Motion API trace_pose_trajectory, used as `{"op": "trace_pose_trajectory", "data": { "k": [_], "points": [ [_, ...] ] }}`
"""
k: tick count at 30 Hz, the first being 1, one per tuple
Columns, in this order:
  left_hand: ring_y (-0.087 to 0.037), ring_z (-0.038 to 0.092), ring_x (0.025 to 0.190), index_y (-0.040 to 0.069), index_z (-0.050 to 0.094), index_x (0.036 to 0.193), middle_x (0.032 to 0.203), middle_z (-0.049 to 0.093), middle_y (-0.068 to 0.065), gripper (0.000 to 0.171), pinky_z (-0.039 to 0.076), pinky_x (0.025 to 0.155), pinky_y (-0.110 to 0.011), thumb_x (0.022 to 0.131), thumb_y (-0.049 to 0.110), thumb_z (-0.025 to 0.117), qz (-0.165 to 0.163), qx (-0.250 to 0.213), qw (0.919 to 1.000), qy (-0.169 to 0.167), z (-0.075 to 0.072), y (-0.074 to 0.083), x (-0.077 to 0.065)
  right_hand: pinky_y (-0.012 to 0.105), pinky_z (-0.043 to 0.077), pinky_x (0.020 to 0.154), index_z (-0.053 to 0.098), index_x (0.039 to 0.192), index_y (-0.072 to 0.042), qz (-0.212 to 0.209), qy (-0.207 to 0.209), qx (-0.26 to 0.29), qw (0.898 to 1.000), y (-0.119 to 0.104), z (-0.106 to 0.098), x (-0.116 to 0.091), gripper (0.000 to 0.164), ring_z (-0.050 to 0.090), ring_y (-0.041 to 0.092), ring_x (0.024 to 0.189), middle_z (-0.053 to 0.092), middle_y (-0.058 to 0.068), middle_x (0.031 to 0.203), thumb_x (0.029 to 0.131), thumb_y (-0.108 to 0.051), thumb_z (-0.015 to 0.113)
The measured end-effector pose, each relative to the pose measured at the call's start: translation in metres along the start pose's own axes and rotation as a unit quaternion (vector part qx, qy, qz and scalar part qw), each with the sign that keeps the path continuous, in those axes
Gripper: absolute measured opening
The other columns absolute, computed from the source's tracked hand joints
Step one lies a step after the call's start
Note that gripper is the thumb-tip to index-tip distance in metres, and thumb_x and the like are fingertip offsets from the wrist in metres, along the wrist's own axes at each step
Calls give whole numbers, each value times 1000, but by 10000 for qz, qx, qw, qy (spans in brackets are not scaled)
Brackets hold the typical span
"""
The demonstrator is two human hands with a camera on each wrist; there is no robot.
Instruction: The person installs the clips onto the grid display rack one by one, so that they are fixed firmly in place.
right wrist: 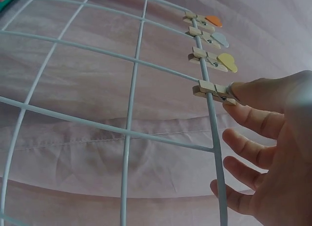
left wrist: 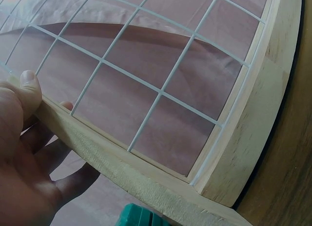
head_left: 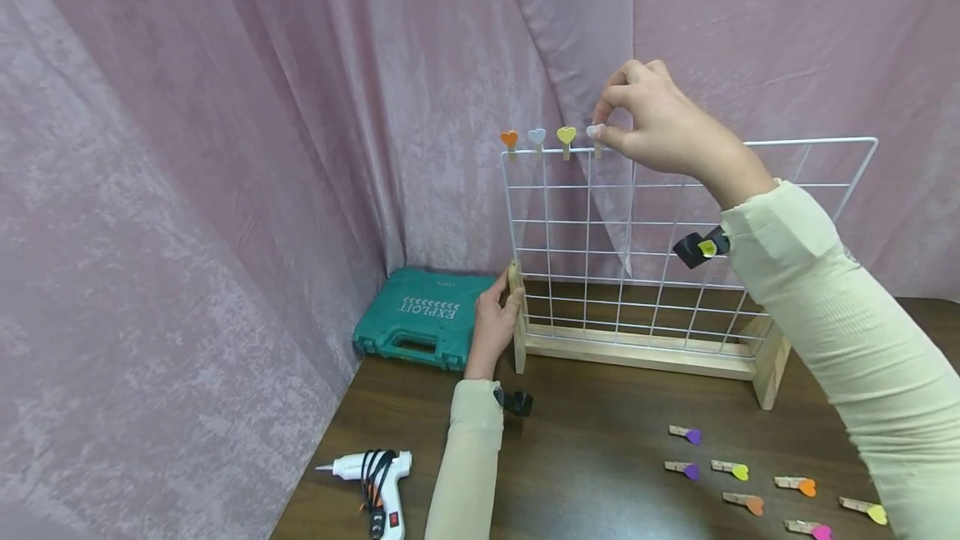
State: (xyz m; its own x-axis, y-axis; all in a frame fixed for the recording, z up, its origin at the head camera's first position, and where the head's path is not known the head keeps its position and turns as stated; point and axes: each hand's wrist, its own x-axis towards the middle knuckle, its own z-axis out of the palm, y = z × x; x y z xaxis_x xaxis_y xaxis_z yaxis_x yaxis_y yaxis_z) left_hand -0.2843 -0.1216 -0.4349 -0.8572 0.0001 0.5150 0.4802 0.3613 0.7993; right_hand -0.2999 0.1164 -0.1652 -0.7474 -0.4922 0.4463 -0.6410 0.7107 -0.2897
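Observation:
My right hand [head_left: 663,125] pinches a wooden clothespin [right wrist: 207,89] with a white heart between thumb and forefinger. Its jaws straddle the top wire of a white grid panel [head_left: 589,223]. Along the same wire, to the left, sit an orange-heart clothespin [head_left: 510,140], a white-heart clothespin [head_left: 537,137] and a yellow-heart clothespin [head_left: 566,137]. Lower down, my left hand [head_left: 495,322] grips the left wooden upright [left wrist: 78,138] of the panel's stand, thumb on one side and fingers behind. A wooden base bar [head_left: 637,357] joins the stand's two sides.
Several heart clothespins lie on the brown table [head_left: 585,457] at front right, among them a purple one [head_left: 686,435] and a pink one [head_left: 810,529]. A green case [head_left: 427,315] is behind my left hand. A white glue gun [head_left: 386,482] with wrapped cord lies front left. Pink curtains [head_left: 450,90] hang behind.

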Motion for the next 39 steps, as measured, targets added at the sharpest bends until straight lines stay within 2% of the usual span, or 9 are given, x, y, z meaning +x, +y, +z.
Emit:
{"op": "trace_pose_trajectory", "data": {
  "k": [3, 10, 16, 29, 36, 39],
  "points": [
    [-31, 58, 104, -3, 46, 133, 114, 61, -21, 43, 48, 85, -42, 92, 9, 56, -5, -28, 10000, 3, -3, 8, -2, 50, 32, 87, 62, 94, -3, -8, 93, 20, 10000, 0, 1, -1, 21, 30, 31, 110, 44, 12, 114, 91, -23, 57],
    [-29, 61, 98, 0, 47, 133, 113, 63, -16, 42, 51, 80, -39, 93, 9, 55, 42, -46, 9999, -103, -6, 7, -2, 48, 32, 87, 61, 93, -4, -9, 163, 27, 9999, -1, 2, -3, 21, 32, 31, 108, 44, 11, 112, 91, -24, 57],
    [-30, 60, 101, -2, 47, 133, 113, 62, -19, 43, 50, 83, -40, 93, 9, 56, 25, -22, 10000, -17, -7, 7, -1, 50, 30, 88, 62, 99, -5, -70, 252, 57, 9996, -1, 0, -7, 25, 32, 34, 111, 46, 13, 113, 91, -28, 57],
    [-29, 60, 101, -2, 47, 133, 112, 63, -19, 43, 51, 82, -38, 92, 9, 56, 79, -4, 10000, -22, -8, 3, 0, 47, 28, 83, 63, 99, -3, -648, 1154, 204, 9910, -2, -4, -40, 15, 38, 32, 100, 51, 14, 109, 86, -10, 60],
    [-27, 58, 105, 1, 47, 133, 113, 63, -16, 45, 49, 86, -39, 91, 13, 58, 125, 19, 9999, -4, 3, -30, 8, 48, 29, 80, 64, 97, -3, -865, 1483, 249, 9848, -2, -3, -64, 14, 40, 30, 101, 52, 13, 107, 82, -5, 64],
    [-25, 58, 105, 5, 48, 134, 113, 63, -14, 46, 49, 85, -38, 91, 18, 58, 109, 47, 9999, 5, 4, -32, 9, 48, 30, 78, 64, 96, -2, -977, 1612, 245, 9818, 1, -1, -75, 15, 42, 31, 101, 53, 14, 107, 81, -2, 65]
  ]
}}
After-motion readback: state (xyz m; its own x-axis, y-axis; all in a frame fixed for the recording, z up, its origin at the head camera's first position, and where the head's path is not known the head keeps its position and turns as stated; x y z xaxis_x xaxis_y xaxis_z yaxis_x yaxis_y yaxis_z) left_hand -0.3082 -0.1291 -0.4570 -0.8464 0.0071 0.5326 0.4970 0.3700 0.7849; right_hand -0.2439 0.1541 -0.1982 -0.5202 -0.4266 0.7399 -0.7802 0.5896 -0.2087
